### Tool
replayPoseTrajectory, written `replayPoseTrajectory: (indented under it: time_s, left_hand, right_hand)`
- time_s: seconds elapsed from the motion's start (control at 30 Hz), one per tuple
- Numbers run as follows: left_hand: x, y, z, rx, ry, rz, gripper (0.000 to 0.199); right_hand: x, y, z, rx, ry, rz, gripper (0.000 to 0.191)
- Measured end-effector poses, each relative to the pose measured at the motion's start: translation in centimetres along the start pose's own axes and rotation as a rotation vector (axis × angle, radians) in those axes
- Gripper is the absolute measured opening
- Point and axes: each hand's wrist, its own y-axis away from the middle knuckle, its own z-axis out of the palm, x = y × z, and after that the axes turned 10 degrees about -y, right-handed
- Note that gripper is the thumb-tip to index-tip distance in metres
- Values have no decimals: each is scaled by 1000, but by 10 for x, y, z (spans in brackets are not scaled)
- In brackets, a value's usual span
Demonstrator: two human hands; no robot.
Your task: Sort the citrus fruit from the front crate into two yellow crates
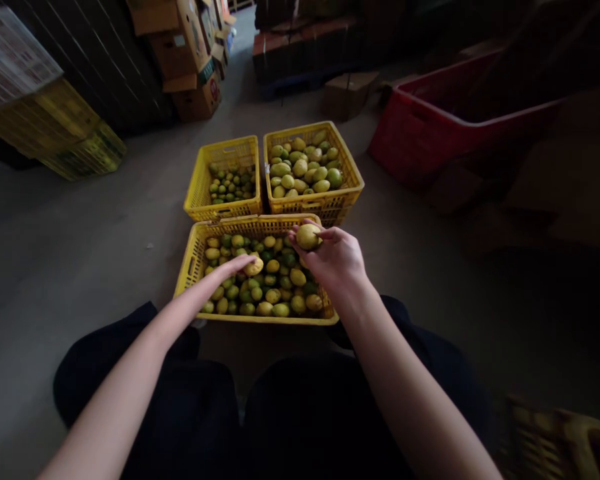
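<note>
My right hand (pixel 337 257), palm turned up, holds a yellow lemon (pixel 308 237) over the right side of the near yellow crate (pixel 260 320). My left hand (pixel 241 263) has its fingers closed round another yellow lemon (pixel 255 266) above the middle of that crate; part of its grip is hidden. Green and yellow lemons (pixel 281 310) fill the near crate. Behind it on the left, a yellow crate (pixel 196 190) has small, mostly green fruit (pixel 230 185) in it. To its right, a further yellow crate (pixel 353 175) is heaped with larger yellowish lemons (pixel 300 168).
A large red bin (pixel 405 143) stands on the right. Cardboard boxes (pixel 193 93) are stacked at the back left, and piled crates (pixel 75 127) stand at the far left. Part of another crate (pixel 540 440) shows at the lower right. My knees flank the near crate.
</note>
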Motion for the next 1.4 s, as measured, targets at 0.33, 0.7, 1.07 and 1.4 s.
replayPoseTrajectory:
  time_s: [0.33,0.7,1.07,1.4]
  left_hand:
    - [6,131,-123,55,932,281,54]
    - [20,112,-81,198,1396,122,42]
    - [25,118,-77,254,1783,250,39]
    - [31,130,-81,135,1987,440,28]
  right_hand:
    - [38,-12,19,-224,135,64,32]
    - [75,-16,35,-459,427,40,23]
    - [105,-34,30,-536,679,-294,49]
    - [106,-43,29,-569,651,-386,37]
